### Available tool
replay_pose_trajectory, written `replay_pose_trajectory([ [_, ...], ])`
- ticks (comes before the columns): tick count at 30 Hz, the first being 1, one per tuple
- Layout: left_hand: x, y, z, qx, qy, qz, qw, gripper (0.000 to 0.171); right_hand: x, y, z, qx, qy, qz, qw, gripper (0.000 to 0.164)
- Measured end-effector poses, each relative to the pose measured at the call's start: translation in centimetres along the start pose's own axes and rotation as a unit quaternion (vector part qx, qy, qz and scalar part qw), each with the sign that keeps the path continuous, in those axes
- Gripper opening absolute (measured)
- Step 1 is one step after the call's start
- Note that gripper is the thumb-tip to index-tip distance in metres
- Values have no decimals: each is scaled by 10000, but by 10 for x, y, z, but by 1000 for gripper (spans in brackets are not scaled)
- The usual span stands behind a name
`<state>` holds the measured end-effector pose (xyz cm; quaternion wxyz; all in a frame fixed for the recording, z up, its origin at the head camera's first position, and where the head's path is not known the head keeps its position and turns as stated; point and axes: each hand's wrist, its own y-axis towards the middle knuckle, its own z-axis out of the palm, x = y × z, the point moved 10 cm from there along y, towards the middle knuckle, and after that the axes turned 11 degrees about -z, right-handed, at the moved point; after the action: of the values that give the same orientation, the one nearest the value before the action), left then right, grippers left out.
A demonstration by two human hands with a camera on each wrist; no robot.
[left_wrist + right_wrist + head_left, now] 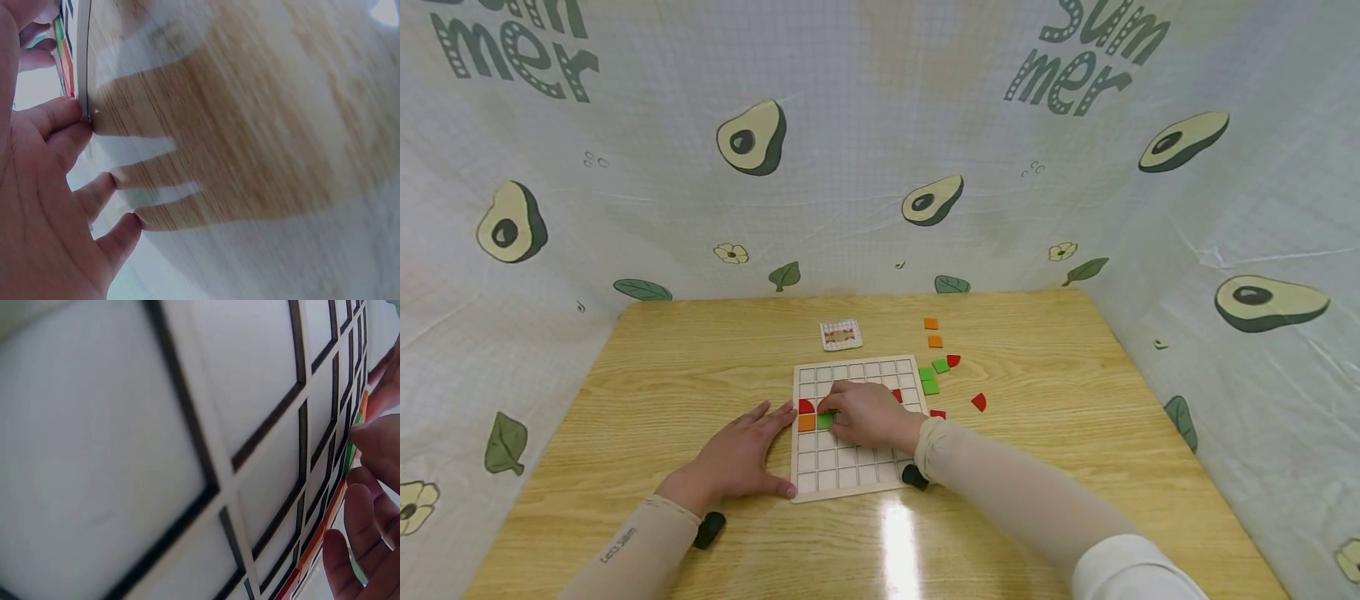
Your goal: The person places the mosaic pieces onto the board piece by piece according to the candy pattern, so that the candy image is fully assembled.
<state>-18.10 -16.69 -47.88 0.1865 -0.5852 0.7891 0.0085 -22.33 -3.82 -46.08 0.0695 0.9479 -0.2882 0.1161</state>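
A pale wooden grid board [827, 481] lies in front of me in the head view. My left hand [737, 450] is spread flat beside it, with fingertips and thumb at its left edge. Over the middle of the board reaches my right hand [868, 414], its thumb and forefinger pinching a green square tile [824, 422] at a grid cell. Just left of that tile sit an orange square tile [806, 423] and a red quarter-circle tile [806, 407]. In the right wrist view the thumb touches the green tile [350, 453]. The right hand covers part of the coloured row.
Behind the board lies a small pattern card [841, 336]. To its right are two orange squares [931, 323], several green squares [930, 387] and loose red quarter-circles [979, 402]. A printed curtain [850, 250] hangs behind the wooden table [700, 342].
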Motion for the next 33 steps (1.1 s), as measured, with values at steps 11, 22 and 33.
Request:
replay_pose_trajectory([
  [11,-2,-1,-2,24,-6,-43,10000,119,-5,-9,-13,-70,5,62,10000,31],
  [22,-3,-1,-3,10,-4,-28,10000,118,-67,-74,-50,-455,87,666,9967,31],
  [33,-4,-2,-4,-24,13,10,10000,117,-119,-132,-54,-460,-114,1137,9924,33],
])
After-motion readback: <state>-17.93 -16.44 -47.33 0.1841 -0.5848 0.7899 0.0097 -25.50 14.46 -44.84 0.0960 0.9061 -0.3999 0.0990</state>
